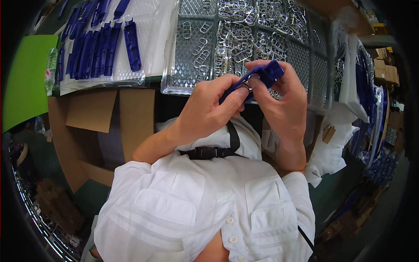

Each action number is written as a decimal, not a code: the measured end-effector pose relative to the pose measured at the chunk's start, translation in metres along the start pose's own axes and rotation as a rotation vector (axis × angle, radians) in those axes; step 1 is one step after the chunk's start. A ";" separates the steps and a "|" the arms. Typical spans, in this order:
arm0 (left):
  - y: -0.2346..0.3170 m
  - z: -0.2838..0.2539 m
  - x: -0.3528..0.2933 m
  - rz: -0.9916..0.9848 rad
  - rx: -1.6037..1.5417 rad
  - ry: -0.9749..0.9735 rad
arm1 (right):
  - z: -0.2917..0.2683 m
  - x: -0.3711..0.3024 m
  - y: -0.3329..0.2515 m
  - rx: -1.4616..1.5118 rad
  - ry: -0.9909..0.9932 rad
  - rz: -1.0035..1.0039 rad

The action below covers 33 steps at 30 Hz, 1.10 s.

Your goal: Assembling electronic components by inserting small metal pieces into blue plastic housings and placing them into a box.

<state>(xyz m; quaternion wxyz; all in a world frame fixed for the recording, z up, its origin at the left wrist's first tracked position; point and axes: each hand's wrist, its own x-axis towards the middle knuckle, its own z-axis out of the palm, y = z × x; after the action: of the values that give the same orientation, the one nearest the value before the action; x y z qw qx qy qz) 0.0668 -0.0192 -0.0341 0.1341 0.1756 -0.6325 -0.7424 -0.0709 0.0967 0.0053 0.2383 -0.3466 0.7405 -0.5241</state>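
Between the left hand [214, 100] and right hand [283, 96], each grip pinching an end, the blue plastic part [271, 72] slants up rightward, a metal clip [247, 86] at both thumb tips.

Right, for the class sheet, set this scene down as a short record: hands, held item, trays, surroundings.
Left hand: grips the left end of a blue plastic part
Right hand: grips its right end
Silver metal piece: at the blue part, between the thumbs; fit unclear
Compartmented tray: loose silver links
Left-side tray: blue strips
Below left-side tray: open cardboard box
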 end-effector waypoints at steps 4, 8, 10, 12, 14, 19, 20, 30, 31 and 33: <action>-0.004 0.003 0.006 -0.029 0.016 0.006 | 0.001 -0.004 0.006 -0.058 0.059 -0.162; -0.010 0.007 0.008 -0.041 -0.025 0.038 | 0.004 -0.008 0.011 -0.133 0.082 -0.207; -0.011 0.009 0.011 -0.032 -0.037 0.058 | 0.005 -0.006 0.014 -0.140 0.087 -0.183; -0.010 0.008 0.015 -0.042 0.041 0.089 | 0.005 -0.002 0.016 -0.147 0.093 -0.172; -0.003 0.002 0.016 -0.064 0.085 0.013 | 0.001 0.003 0.019 0.022 0.044 -0.043; 0.008 -0.021 -0.004 -0.121 -0.081 -0.340 | -0.015 0.005 0.023 0.554 -0.065 0.014; 0.009 -0.019 -0.012 -0.112 -0.118 -0.272 | -0.017 0.002 0.025 0.689 -0.116 0.028; 0.017 -0.006 -0.025 0.506 0.610 0.148 | -0.014 -0.015 0.029 0.971 -0.277 0.024; 0.018 -0.006 -0.025 0.488 0.620 0.152 | -0.014 -0.014 0.030 0.969 -0.280 0.017; 0.019 -0.007 -0.024 0.467 0.633 0.158 | -0.013 -0.010 0.031 0.968 -0.286 0.010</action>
<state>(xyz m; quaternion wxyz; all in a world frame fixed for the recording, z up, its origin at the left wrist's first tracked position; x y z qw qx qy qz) 0.0912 -0.0178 -0.0141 0.2868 0.1163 -0.8406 -0.4445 -0.0818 0.1193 -0.0194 0.4732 -0.2609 0.3742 -0.7536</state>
